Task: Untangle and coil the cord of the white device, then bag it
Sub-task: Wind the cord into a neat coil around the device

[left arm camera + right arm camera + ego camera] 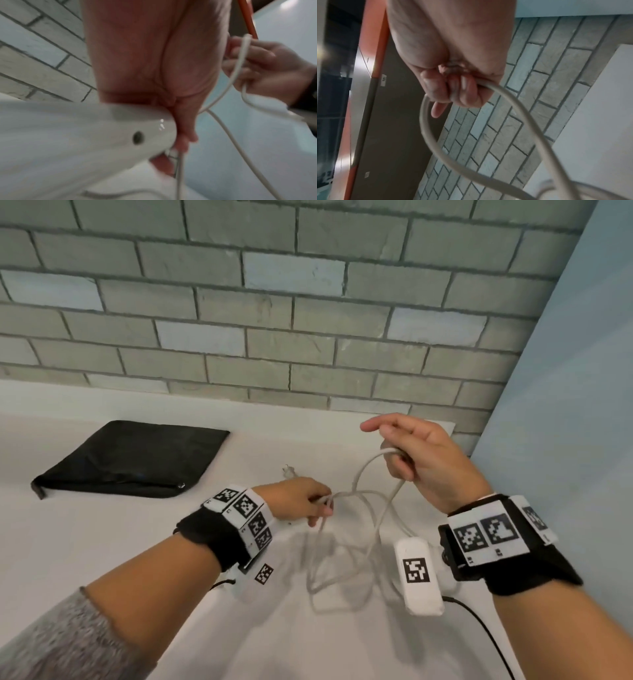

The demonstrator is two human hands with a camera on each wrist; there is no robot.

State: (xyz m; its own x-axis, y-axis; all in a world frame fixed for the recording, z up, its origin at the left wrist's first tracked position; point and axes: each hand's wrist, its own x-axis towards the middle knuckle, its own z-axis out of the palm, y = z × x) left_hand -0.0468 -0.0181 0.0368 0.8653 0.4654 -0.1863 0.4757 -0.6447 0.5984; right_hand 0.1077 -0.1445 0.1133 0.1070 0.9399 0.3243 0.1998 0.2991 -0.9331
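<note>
A: Table (102, 559) first; black zip bag (133, 460) lay flat, unfilled?
B: Yes; white device (85, 135) under left hand (298, 501), fingers pinching tangled cord (370, 529); right hand (418, 453) gripped a raised loop; coiling, bagging left.

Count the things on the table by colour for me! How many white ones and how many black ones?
White: 2, the cord and the device it belongs to.
Black: 1, the bag.
Total: 3.
</note>
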